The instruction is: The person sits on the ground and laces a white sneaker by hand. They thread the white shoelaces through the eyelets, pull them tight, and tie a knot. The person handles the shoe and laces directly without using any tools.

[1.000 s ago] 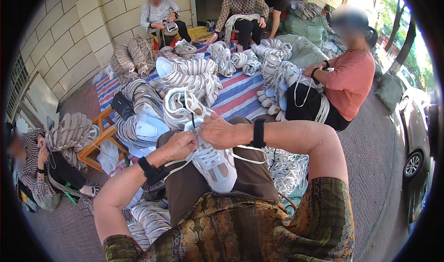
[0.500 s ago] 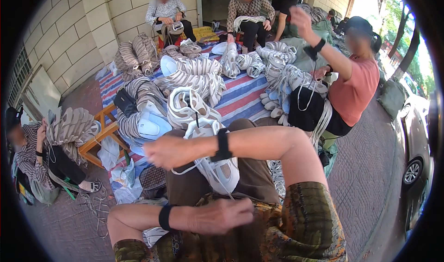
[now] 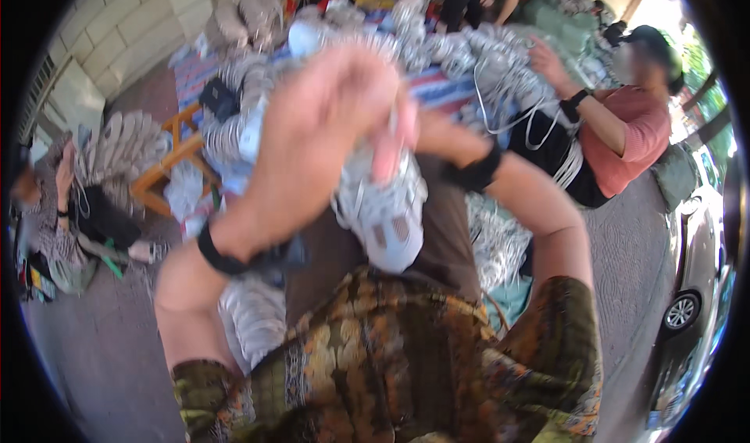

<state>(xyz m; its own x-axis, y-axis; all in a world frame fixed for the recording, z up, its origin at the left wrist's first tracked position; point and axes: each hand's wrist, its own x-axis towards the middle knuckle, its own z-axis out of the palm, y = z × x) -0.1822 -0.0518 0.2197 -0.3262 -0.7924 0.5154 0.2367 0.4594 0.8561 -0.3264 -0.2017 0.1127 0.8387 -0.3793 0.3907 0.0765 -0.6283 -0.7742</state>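
Observation:
A pale grey and white sneaker lies on my lap between my brown-trousered thighs, its toe pointing toward me. My left hand is raised over the upper part of the shoe, large and smeared by motion. Right behind it my right hand comes in from the right, mostly covered by the left one. Blurred fingertips of the two hands meet above the lacing, and whether a lace is between them cannot be made out. The shoe's opening is hidden behind the hands.
Bundles of stacked shoes cover the striped sheet. A wooden stool stands at left. White laces pile beside my right thigh. One person sits close at right, another at left. A car stands far right.
My left hand has risen from near the toe to above the shoe. The right hand has drawn back rightward from the left side. The view has tilted downward.

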